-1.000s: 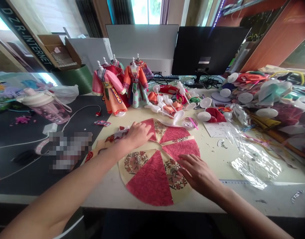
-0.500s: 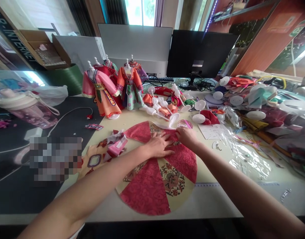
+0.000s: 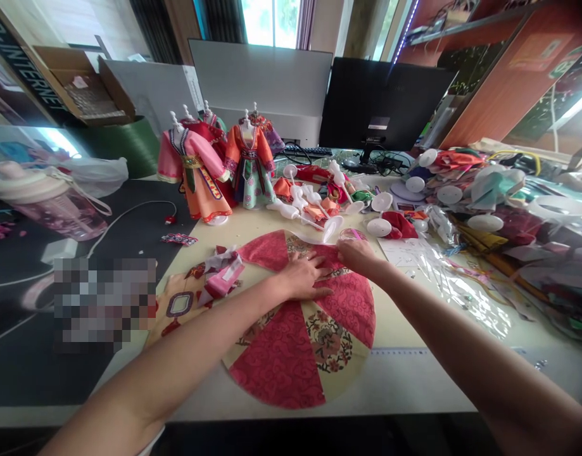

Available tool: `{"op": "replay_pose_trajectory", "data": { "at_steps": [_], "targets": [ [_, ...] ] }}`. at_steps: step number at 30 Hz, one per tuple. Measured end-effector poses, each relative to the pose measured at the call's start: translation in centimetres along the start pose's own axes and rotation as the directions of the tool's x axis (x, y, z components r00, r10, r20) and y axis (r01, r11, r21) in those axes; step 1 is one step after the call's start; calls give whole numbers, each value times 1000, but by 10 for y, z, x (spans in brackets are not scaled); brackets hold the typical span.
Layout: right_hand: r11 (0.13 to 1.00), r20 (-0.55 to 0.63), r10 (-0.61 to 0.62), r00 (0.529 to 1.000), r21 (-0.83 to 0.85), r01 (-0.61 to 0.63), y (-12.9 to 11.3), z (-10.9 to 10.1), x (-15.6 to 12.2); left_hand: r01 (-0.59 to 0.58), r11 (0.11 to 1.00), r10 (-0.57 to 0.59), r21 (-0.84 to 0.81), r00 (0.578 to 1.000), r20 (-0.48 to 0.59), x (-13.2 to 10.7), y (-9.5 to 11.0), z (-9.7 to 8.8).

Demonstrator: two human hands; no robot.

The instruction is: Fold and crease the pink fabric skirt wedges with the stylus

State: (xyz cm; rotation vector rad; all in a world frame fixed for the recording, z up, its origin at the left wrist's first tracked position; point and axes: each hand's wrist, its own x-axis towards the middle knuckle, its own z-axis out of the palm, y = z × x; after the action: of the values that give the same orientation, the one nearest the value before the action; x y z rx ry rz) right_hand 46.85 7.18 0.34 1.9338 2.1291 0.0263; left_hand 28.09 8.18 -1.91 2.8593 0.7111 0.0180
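Note:
A round piece of cloth (image 3: 291,354) with red and cream floral wedges lies flat on the cream table (image 3: 414,380) in front of me. My left hand (image 3: 303,275) rests flat on its upper middle, fingers stretched out. My right hand (image 3: 357,253) is at the cloth's far right edge, fingers curled and pinching the red fabric there. A small clear round lid (image 3: 352,235) sits just beyond my right hand.
Dressed doll mannequins (image 3: 205,168) stand at the back left, with white doll stands (image 3: 314,202) and scraps behind the cloth. Folded fabric pieces (image 3: 209,282) lie to the left. Clear plastic wrap (image 3: 466,297) and a heap of costumes (image 3: 499,190) fill the right. A pink bottle (image 3: 48,202) lies far left.
My left hand moved from the cloth's upper left to its middle. My right hand went from the lower right wedge up to the far edge. The view shifted slightly.

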Motion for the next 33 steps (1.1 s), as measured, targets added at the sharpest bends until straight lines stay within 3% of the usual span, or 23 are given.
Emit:
{"op": "replay_pose_trajectory", "data": {
  "at_steps": [6, 11, 18, 26, 33],
  "targets": [
    [999, -25, 29, 999, 28, -28, 2, 1, -8, -13, 1000, 12, -18, 999, -53, 3, -1, -4],
    [999, -16, -25, 1000, 44, 26, 0, -1, -2, -32, 999, 27, -28, 988, -152, 21, -6, -13],
    [997, 42, -75, 996, 22, 74, -1, -6, 6, -59, 998, 50, -34, 975, -217, 36, -12, 7],
    [989, 87, -134, 987, -45, 139, 3, -1, 19, -54, 998, 47, -27, 977, -209, 35, -14, 14],
    [979, 22, -183, 983, -93, 184, 8, -1, 10, -24, 999, 18, -25, 980, -198, 36, -15, 17]
  ]
}}
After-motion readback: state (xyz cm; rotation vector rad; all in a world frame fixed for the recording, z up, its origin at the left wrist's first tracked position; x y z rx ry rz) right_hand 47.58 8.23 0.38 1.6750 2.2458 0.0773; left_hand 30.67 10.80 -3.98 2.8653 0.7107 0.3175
